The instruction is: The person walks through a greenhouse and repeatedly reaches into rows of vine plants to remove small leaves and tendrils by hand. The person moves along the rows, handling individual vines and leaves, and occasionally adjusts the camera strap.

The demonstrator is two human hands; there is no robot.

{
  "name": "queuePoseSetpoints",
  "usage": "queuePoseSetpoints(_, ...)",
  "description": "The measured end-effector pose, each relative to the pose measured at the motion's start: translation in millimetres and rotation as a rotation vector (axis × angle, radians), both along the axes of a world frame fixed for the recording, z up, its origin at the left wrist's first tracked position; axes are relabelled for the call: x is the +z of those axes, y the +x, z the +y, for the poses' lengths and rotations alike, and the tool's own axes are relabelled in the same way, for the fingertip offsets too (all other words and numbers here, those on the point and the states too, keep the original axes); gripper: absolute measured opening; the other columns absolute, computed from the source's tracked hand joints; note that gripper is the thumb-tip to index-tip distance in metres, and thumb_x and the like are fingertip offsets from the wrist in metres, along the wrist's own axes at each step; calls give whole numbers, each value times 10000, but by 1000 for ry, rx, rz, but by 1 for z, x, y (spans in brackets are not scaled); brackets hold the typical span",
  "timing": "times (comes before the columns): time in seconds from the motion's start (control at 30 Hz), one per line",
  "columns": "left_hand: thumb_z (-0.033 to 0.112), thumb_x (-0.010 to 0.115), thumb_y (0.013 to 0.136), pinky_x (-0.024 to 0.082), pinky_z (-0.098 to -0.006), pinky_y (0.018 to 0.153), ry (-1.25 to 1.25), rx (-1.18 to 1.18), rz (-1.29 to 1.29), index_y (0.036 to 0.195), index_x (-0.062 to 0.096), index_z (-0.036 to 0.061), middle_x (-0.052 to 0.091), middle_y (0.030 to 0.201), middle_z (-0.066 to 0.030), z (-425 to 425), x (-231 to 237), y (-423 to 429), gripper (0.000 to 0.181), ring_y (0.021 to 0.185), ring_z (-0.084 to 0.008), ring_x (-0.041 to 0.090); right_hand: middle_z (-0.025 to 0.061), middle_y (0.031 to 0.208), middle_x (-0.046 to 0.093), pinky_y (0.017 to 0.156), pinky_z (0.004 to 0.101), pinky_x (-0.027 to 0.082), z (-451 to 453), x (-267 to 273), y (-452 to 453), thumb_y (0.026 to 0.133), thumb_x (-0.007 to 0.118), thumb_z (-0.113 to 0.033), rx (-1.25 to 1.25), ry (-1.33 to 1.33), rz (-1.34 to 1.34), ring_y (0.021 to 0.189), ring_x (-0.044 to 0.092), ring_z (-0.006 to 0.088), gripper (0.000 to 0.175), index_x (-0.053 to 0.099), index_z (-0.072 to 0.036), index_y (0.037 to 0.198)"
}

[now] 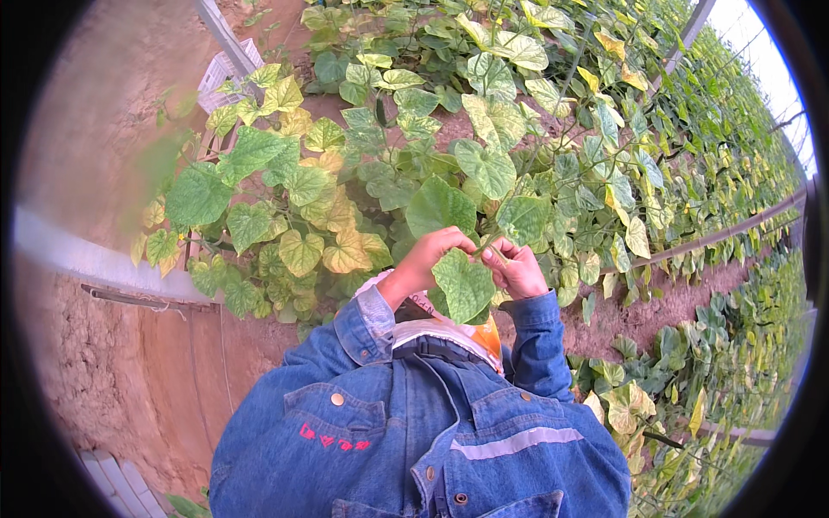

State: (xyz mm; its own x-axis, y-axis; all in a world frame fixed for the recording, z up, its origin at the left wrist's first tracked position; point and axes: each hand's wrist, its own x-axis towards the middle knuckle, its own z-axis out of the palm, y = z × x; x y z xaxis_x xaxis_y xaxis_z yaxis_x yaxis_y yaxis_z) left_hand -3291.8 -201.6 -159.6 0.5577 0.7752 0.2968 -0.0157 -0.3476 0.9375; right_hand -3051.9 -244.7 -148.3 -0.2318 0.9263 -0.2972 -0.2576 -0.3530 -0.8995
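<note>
In front of my waist, my left hand point(427, 260) and my right hand point(520, 270) meet at the tip of a green cucumber vine point(487, 246). My right thumb and forefinger pinch a thin stem there. The left fingers are bent around the same shoot; a broad green leaf point(464, 285) hangs between the hands and hides part of the left fingers' hold. A white sack with printing point(414, 330) is tied at my waist, below the hands, with an orange patch on its right side.
Cucumber plants with green and yellowing leaves point(301, 251) fill the space ahead and to the right. A dark cucumber point(381, 111) hangs among them. A white plastic crate point(223, 76) stands beyond a grey post point(227, 39). A pale pipe point(103, 256) crosses at left above bare soil.
</note>
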Motion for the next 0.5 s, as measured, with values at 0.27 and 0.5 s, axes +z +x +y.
queuePoseSetpoints(0.27, 128, 800, 993, 578, -351, 887, -39, 25, 1, 1196, 772, 2, 708, 1127, -108, -5, 12, -8, 240, 1048, -248, 719, -60, 756, 642, 533, 271, 303, -5, 36, -17, 945, 894, -284, -24, 23, -227, 608, 470, 38, 266, 820, -48, 1044)
queuePoseSetpoints(0.5, 87, 809, 970, 582, -364, 851, 108, 162, 70, 1153, 765, -13, 715, 1086, -125, -6, 22, 2, 213, 995, -267, 723, -78, 847, 662, 584, 266, 435, 14, -1, -21, 997, 839, -212, -57, 441, -260, 724, 529, 49, 192, 749, -64, 1078)
